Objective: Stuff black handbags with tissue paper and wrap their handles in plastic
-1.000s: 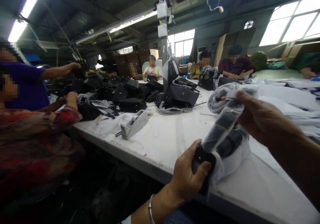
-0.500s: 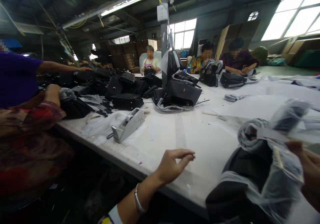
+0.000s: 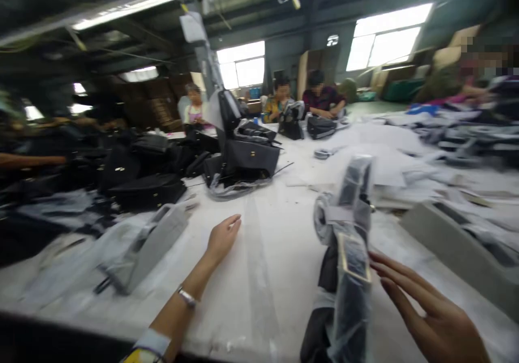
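Observation:
A black bag (image 3: 324, 282) with clear plastic film and pale wrapping about its strap stands at the front of the table. Its plastic-wrapped strap (image 3: 352, 266) has a gold-coloured rectangular buckle and rises above the bag. My right hand (image 3: 430, 303) is at the strap's right side with fingers stretched out, the fingertips close to or touching it. Over the white table my left hand (image 3: 222, 239) is held apart from the bag, fingertips together in a pinch. Anything between them is too small to make out.
A grey tape dispenser (image 3: 156, 247) sits at the left, and another grey dispenser (image 3: 458, 255) at the right. Black bags (image 3: 146, 190) are heaped at the back left. An open black bag (image 3: 251, 160) lies by the post (image 3: 214, 71). Co-workers (image 3: 320, 98) sit across the table.
My view has swung to the right. The bag now stands more upright, turned edge-on to me, and my right hand's fingers are spread beside it. My left hand stays pinched.

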Motion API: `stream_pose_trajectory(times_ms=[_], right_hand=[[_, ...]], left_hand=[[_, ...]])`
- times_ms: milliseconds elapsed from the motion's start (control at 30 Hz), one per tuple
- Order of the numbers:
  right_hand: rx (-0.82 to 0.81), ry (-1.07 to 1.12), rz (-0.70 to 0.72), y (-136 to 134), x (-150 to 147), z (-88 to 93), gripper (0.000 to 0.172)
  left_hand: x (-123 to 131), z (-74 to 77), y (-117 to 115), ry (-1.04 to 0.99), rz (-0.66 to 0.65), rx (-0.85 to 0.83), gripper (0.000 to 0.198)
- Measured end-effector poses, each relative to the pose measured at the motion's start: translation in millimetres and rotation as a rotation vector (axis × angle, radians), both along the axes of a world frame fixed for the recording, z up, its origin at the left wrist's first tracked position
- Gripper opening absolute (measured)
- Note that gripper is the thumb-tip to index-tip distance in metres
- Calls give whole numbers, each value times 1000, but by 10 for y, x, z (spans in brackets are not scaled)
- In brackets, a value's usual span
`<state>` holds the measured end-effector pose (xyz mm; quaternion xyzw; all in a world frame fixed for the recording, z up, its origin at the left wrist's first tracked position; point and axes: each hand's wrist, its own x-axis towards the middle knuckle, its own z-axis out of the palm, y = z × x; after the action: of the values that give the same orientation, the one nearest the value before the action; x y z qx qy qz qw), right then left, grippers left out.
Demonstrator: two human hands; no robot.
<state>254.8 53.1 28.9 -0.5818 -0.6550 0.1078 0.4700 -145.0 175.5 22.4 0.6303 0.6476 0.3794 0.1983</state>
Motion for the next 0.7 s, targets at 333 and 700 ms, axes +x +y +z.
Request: stream_pose_trajectory(times_ms=[333,700], right_hand=[[-63,-243,-104,839,978,814,30],[-547,-451,-503,2192,3003,673,22]], left_hand=[[769,-471,142,247,-311,99,44],[625,-693,274,314,-308,258,34]])
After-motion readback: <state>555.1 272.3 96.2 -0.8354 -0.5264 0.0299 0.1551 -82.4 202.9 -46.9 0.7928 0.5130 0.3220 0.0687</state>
